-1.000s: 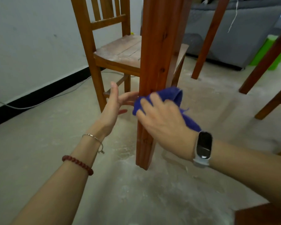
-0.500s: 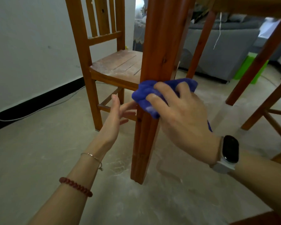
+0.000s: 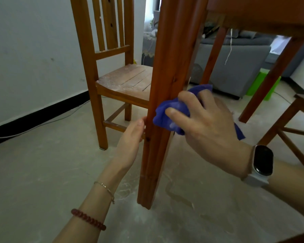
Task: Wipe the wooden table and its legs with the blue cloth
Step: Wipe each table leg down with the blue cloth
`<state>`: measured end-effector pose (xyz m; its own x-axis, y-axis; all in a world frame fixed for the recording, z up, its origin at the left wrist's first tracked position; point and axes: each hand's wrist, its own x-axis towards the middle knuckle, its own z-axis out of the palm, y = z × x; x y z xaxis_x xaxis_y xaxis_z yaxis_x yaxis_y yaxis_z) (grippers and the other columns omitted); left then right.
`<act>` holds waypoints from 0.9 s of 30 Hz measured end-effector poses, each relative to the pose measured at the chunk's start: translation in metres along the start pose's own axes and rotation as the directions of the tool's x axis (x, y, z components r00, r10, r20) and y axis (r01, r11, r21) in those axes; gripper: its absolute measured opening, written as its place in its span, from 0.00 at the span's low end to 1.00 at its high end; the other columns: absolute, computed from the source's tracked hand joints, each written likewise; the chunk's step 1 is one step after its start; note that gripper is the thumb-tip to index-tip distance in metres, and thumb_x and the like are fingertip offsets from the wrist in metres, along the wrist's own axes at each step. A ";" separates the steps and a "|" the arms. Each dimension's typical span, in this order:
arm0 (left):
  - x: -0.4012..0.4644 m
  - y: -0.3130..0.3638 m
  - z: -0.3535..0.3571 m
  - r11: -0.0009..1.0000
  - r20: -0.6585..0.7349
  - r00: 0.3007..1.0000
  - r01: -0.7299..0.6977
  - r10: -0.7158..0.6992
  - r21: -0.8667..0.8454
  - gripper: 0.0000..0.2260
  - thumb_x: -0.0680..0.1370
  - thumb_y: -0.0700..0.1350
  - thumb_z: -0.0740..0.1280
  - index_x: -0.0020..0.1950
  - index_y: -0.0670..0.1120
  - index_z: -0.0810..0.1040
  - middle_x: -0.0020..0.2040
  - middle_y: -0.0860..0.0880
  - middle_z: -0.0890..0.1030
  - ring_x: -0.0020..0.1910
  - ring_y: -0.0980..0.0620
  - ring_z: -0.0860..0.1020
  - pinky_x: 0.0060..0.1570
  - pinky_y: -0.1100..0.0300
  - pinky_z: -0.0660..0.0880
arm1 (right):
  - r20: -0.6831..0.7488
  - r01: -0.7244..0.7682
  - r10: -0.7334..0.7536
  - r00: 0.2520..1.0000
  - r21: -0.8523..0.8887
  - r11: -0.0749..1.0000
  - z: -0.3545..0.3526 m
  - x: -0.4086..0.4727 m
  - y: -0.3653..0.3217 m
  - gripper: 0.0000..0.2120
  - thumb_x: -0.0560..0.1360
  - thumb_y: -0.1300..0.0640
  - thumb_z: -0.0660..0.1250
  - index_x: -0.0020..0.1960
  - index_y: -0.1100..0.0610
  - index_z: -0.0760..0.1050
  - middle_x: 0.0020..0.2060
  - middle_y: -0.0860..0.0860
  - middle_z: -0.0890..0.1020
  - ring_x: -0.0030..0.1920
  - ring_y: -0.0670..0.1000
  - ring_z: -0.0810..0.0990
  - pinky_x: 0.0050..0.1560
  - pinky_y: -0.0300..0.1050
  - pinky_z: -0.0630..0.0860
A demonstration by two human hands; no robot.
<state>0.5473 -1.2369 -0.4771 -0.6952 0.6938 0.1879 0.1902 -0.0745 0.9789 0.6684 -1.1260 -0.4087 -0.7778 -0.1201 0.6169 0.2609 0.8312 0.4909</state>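
Since half a second ago right hand (image 3: 207, 130) slid the blue cloth (image 3: 172, 111) to the right face of the near table leg (image 3: 165, 95), and left hand (image 3: 130, 139) came in from open air to the leg's left edge. Right hand grips the bunched cloth, fingers curled over it, pressing it on the leg at frame centre; one cloth corner sticks out right of the hand, above the wrist. Left hand sits just left of the leg, lower centre, fingertips at the wood; how far its fingers wrap behind the leg I cannot tell, they are hidden. Leg runs from top centre down to the floor (image 3: 33, 181) at lower centre, foot on the floor.

Wrists: one dark-faced watch (image 3: 262, 159) on the right, two bracelets on the left, a thin chain (image 3: 105, 189) and a red bead band (image 3: 88, 220).

Table underside (image 3: 253, 13) fills the upper right. Table legs counted: three in view, the near one plus two behind at right. One wooden chair (image 3: 112, 76) upper left against the white wall (image 3: 28, 50), seat dusty white. Part of another wooden frame (image 3: 291, 130) at the right edge. One grey sofa (image 3: 235, 67) behind, one green box (image 3: 263, 85) beside it on the floor, contents not visible. One white cable (image 3: 42, 122) along the black skirting at left. Floor pale, dust-streaked.
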 end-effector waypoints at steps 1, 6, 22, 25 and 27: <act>0.000 -0.001 0.000 1.000 -0.004 1.000 0.002 -0.002 0.002 0.18 0.80 0.50 0.49 0.67 0.51 0.66 0.62 0.53 0.72 0.64 0.54 0.70 0.65 0.55 0.67 | 0.011 -0.016 0.016 1.000 -0.011 1.000 0.005 -0.005 -0.003 0.22 0.65 0.57 0.68 0.58 0.57 0.71 0.56 0.60 0.70 0.49 0.60 0.65 0.39 0.54 0.74; -0.012 -0.005 0.005 0.995 -0.124 0.990 -0.053 0.064 0.084 0.15 0.79 0.48 0.58 0.65 0.48 0.69 0.60 0.51 0.73 0.52 0.62 0.73 0.49 0.74 0.72 | 0.210 -0.068 0.037 0.977 0.143 0.987 0.042 -0.048 -0.037 0.27 0.64 0.57 0.71 0.61 0.55 0.68 0.55 0.57 0.67 0.48 0.60 0.71 0.35 0.48 0.75; -0.047 -0.013 0.003 0.993 -0.208 0.973 -0.087 0.101 0.075 0.06 0.74 0.39 0.66 0.41 0.49 0.73 0.38 0.52 0.77 0.39 0.62 0.76 0.39 0.70 0.73 | 0.644 -0.638 0.101 0.758 0.765 -0.086 0.041 -0.074 -0.060 0.18 0.67 0.48 0.69 0.55 0.40 0.69 0.53 0.39 0.75 0.50 0.32 0.75 0.50 0.25 0.69; -0.040 -0.007 0.009 0.957 -0.209 0.951 -0.178 0.227 0.228 0.05 0.74 0.41 0.67 0.42 0.50 0.74 0.39 0.56 0.77 0.41 0.63 0.76 0.43 0.73 0.71 | 0.659 -0.631 0.266 0.703 0.751 -0.192 0.045 -0.065 -0.061 0.03 0.72 0.54 0.70 0.42 0.48 0.75 0.39 0.44 0.80 0.37 0.36 0.76 0.42 0.30 0.71; -0.035 -0.003 0.013 0.909 -0.229 0.922 -0.220 0.312 0.353 0.03 0.74 0.42 0.67 0.45 0.50 0.75 0.42 0.58 0.76 0.44 0.63 0.75 0.47 0.75 0.69 | 0.641 -0.628 0.374 0.670 0.758 -0.174 0.050 -0.059 -0.058 0.07 0.73 0.57 0.68 0.40 0.48 0.74 0.36 0.43 0.78 0.34 0.35 0.75 0.39 0.29 0.70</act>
<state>0.5800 -1.2522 -0.4882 -0.7405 0.4523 0.4972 0.5708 0.0327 0.8204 0.6713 -1.1399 -0.5041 -0.7903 0.5782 0.2026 0.0097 0.3424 -0.9395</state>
